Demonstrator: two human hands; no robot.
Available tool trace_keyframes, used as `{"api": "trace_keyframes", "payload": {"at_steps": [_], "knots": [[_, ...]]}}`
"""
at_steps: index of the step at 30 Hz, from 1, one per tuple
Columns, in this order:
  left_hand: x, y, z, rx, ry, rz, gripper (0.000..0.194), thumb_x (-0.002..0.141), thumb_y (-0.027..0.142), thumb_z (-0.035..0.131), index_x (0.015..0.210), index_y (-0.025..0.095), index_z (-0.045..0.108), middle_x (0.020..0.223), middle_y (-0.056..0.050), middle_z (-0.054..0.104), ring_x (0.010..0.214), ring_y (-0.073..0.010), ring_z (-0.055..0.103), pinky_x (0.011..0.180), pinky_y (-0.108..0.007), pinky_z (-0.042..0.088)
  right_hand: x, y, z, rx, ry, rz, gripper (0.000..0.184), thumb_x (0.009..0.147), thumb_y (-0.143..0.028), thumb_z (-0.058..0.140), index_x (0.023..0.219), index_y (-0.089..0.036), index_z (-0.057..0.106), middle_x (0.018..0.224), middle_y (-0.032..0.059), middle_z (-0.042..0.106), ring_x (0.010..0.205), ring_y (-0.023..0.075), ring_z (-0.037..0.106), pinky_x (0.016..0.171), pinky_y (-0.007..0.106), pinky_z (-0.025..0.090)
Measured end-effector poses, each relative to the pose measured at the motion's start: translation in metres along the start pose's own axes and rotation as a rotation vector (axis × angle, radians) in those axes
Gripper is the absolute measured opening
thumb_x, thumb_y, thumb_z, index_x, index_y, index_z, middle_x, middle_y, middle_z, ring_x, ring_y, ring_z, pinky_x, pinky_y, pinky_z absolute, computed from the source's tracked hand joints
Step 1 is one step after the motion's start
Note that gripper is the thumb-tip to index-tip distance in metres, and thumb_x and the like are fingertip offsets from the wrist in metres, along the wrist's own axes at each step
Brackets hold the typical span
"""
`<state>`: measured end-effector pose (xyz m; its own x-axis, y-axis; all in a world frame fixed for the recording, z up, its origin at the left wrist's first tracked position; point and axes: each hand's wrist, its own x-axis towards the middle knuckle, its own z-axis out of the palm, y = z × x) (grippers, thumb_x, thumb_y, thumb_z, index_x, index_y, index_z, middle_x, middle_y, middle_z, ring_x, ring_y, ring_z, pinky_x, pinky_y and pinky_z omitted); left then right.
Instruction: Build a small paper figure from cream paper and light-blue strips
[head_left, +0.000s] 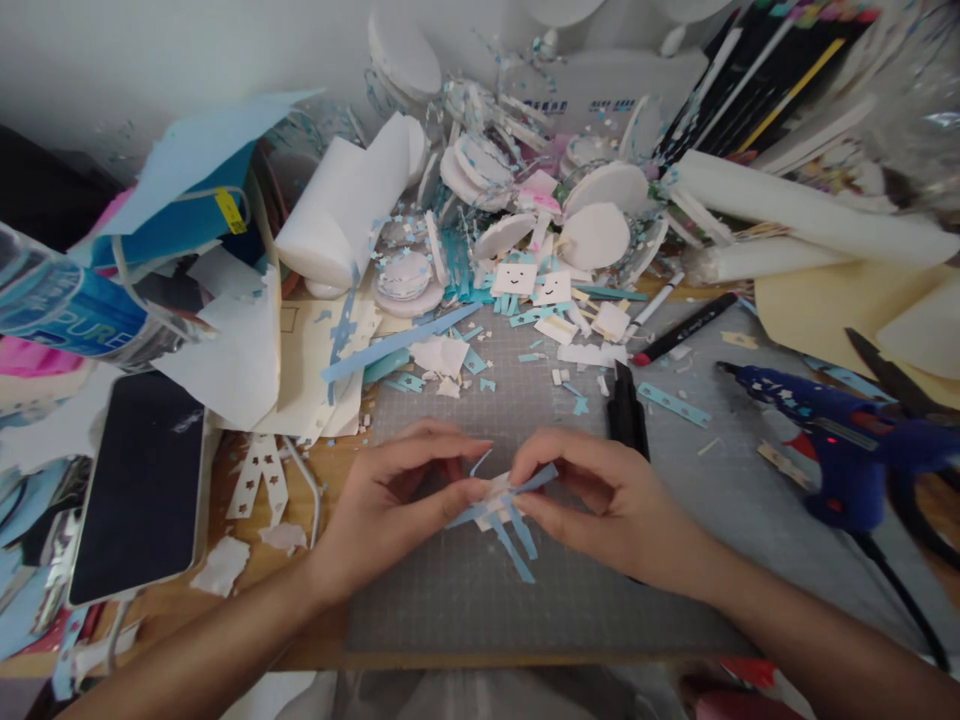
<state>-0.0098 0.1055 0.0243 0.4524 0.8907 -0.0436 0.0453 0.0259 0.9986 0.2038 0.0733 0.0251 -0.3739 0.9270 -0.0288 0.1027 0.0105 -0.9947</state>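
Note:
Between my hands, above the grey cutting mat [450, 620], is a small white paper piece with blue paper strips [501, 512] fanning out from it. My left hand [409, 495] pinches its left side between thumb and fingers. On the right side, my right hand [592, 490] grips a blue strip near the white centre with thumb and forefinger. Two strips hang down toward me. Just beyond my right hand lies a black utility knife [627, 410], partly hidden by that hand.
A blue glue gun [832, 430] with a lit red light lies at right, beside scissors [900, 380]. A black marker [686, 328] and paper scraps lie ahead. White discs [596, 235] are heaped behind. At left are a phone [142, 480] and a water bottle [75, 300].

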Motion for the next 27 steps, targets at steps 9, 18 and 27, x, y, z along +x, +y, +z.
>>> {"api": "trace_keyframes", "payload": {"at_steps": [9, 18, 27], "knots": [[-0.004, -0.004, 0.008, -0.271, -0.117, -0.183, 0.045, 0.076, 0.013, 0.077, 0.117, 0.023, 0.063, 0.088, 0.000, 0.068, 0.083, -0.0115, 0.063, 0.079, -0.023, 0.051, 0.001, -0.001, 0.002, -0.119, 0.046, -0.054, 0.008, 0.089, -0.020, 0.060, 0.096, -0.022, 0.064, 0.091, 0.0015, 0.069, 0.084, 0.0137, 0.066, 0.076, 0.025, 0.054], [-0.004, -0.003, 0.009, -0.330, -0.036, -0.214, 0.050, 0.078, 0.014, 0.075, 0.119, 0.023, 0.049, 0.083, 0.003, 0.064, 0.076, -0.0100, 0.061, 0.075, -0.022, 0.048, 0.001, 0.004, 0.009, -0.738, 0.073, -0.444, 0.025, 0.090, -0.011, 0.052, 0.113, -0.019, 0.057, 0.099, 0.0078, 0.068, 0.091, 0.0187, 0.063, 0.083, 0.033, 0.053], [-0.001, -0.005, 0.004, -0.347, 0.012, -0.315, 0.032, 0.073, 0.022, 0.080, 0.099, 0.018, 0.061, 0.083, 0.001, 0.068, 0.077, -0.0122, 0.063, 0.074, -0.024, 0.048, -0.079, -0.010, -0.007, -0.975, 0.369, -0.306, 0.059, 0.081, -0.023, 0.058, 0.139, -0.029, 0.043, 0.115, 0.0147, 0.060, 0.102, 0.0342, 0.060, 0.083, 0.048, 0.053]]}}
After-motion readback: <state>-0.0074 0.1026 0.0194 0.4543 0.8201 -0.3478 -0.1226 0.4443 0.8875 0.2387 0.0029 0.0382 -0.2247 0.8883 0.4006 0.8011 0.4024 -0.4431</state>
